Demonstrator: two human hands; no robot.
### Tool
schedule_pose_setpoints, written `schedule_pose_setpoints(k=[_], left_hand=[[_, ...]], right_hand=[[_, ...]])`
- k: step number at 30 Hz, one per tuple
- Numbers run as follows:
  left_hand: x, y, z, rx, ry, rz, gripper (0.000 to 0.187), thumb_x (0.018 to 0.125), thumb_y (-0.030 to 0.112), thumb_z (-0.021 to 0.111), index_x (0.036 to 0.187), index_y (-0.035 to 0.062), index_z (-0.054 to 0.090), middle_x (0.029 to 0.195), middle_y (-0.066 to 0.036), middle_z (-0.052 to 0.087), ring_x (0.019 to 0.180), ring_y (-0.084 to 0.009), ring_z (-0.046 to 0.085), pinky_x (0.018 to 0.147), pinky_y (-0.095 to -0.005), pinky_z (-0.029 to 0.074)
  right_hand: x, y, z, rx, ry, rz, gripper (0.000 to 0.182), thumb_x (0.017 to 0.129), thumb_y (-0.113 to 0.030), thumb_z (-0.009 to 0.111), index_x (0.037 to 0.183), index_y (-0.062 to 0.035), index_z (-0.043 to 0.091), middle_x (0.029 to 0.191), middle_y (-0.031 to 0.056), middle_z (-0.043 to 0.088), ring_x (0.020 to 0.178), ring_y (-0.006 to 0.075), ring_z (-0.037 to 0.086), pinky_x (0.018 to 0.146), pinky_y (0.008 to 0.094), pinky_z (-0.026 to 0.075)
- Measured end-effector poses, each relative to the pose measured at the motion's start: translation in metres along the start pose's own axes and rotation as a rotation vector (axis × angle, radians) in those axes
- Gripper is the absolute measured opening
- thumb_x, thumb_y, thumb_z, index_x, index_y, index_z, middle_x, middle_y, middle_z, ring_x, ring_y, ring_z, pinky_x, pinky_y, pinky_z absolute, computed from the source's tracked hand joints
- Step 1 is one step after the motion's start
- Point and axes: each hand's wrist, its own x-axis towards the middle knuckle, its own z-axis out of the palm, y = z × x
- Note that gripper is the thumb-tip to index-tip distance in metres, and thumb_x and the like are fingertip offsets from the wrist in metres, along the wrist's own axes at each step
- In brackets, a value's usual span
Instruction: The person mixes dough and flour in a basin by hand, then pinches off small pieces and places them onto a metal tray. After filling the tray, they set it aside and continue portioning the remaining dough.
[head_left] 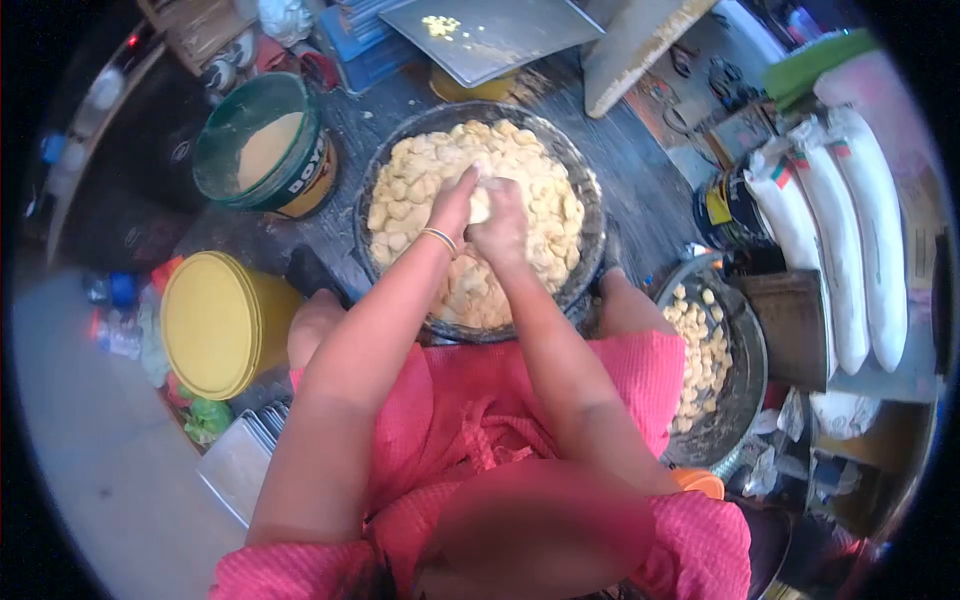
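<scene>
A wide dark basin (362, 215) between my knees is heaped with pale dough (545, 215), much of it in small rounded lumps, with a smoother mass toward the near side. Over the middle of the heap, my left hand (455, 207) and my right hand (502, 218) come together, fingers closed. A pale piece of dough (480, 206) shows between them, gripped by both. My fingers partly cover it, so its full shape is hidden. A coloured bangle circles my left wrist.
At left stand a green bucket (225, 180) of pale powder and a yellow lidded bucket (205, 325). A second basin (745, 400) with dough pieces is by my right knee. Ahead lies a metal tray (500, 45) with yellow bits. White sacks (835, 235) stand at right.
</scene>
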Motion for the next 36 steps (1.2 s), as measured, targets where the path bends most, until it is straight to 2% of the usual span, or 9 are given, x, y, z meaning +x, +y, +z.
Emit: schedule_pose_setpoints(k=[3,5,7,12,17,22,27,31,36], left_hand=[[-0.022,0.027,0.013,0.143,-0.056,-0.307,0.061,0.084,0.053,0.049,0.129,0.0126,0.044,0.127,-0.011,0.046,0.113,-0.0292,0.045,0.091,-0.0455,0.038],[-0.011,0.023,0.007,0.182,-0.053,-0.151,0.061,0.081,0.051,0.053,0.128,0.0123,0.045,0.128,-0.013,0.046,0.117,-0.0322,0.042,0.094,-0.0497,0.035],[0.029,0.014,-0.024,1.085,0.171,0.492,0.063,0.076,0.051,0.058,0.125,0.0112,0.049,0.134,-0.016,0.039,0.123,-0.0355,0.036,0.099,-0.0496,0.031],[0.001,0.043,-0.028,1.57,0.031,0.295,0.064,0.074,0.047,0.061,0.121,0.0055,0.052,0.128,-0.02,0.044,0.118,-0.0362,0.043,0.096,-0.0418,0.036],[-0.017,0.047,-0.015,1.629,-0.106,0.277,0.063,0.074,0.044,0.06,0.123,0.0053,0.05,0.12,-0.021,0.052,0.111,-0.0341,0.051,0.094,-0.0399,0.039],[0.003,0.024,-0.019,1.67,-0.162,0.166,0.059,0.073,0.044,0.058,0.121,0.01,0.052,0.119,-0.015,0.054,0.111,-0.0297,0.052,0.09,-0.0441,0.042],[0.027,-0.022,-0.051,1.607,-0.171,0.033,0.063,0.073,0.041,0.059,0.125,0.0082,0.046,0.127,-0.021,0.045,0.113,-0.0346,0.049,0.093,-0.0442,0.041],[0.029,-0.051,-0.087,1.553,0.089,-0.135,0.069,0.073,0.044,0.059,0.13,0.0083,0.04,0.132,-0.022,0.037,0.118,-0.0379,0.043,0.096,-0.0443,0.038],[0.061,-0.105,-0.145,1.277,0.346,-0.042,0.083,0.073,0.054,0.058,0.137,0.0081,0.031,0.142,-0.023,0.024,0.127,-0.0411,0.029,0.105,-0.049,0.024]], right_hand=[[0.009,0.048,0.007,-0.031,-0.015,0.065,0.05,0.058,-0.014,0.074,0.104,-0.0067,0.057,0.106,0.0152,0.052,0.099,0.0343,0.052,0.086,0.0388,0.044],[0.018,0.058,-0.035,-0.066,-0.019,0.164,0.049,0.06,-0.015,0.073,0.105,-0.0066,0.056,0.105,0.0148,0.052,0.098,0.0327,0.053,0.085,0.0392,0.044],[0.028,0.094,-0.084,-0.035,0.089,0.225,0.056,0.056,-0.018,0.079,0.106,-0.0071,0.057,0.102,0.0141,0.056,0.097,0.0304,0.055,0.086,0.0367,0.044],[0.016,0.096,-0.284,-0.439,0.303,0.414,0.044,0.059,-0.011,0.071,0.102,-0.0043,0.062,0.094,0.0161,0.063,0.092,0.0308,0.06,0.084,0.0357,0.047],[-0.022,0.068,-0.368,-0.9,0.323,0.77,0.081,0.058,-0.029,0.079,0.13,-0.017,0.043,0.133,0.0113,0.04,0.119,0.0298,0.043,0.097,0.0391,0.038],[0.023,0.112,-0.271,-0.416,0.072,0.258,0.067,0.061,-0.026,0.078,0.12,-0.0075,0.051,0.12,0.0199,0.05,0.114,0.0318,0.047,0.096,0.0374,0.038],[0.026,0.178,-0.087,0.038,-0.314,0.597,0.085,0.062,-0.034,0.079,0.132,-0.0067,0.039,0.127,0.0197,0.046,0.117,0.0283,0.046,0.096,0.0348,0.038],[-0.026,0.206,-0.007,-0.096,-0.158,1.043,0.108,0.053,-0.051,0.081,0.14,-0.0188,0.025,0.144,0.0229,0.014,0.131,0.0374,0.023,0.103,0.0432,0.03],[-0.028,0.132,0.015,-0.412,-0.485,0.956,0.092,0.065,-0.063,0.063,0.14,-0.0224,0.027,0.144,0.0182,0.015,0.134,0.0359,0.014,0.106,0.046,0.024]])
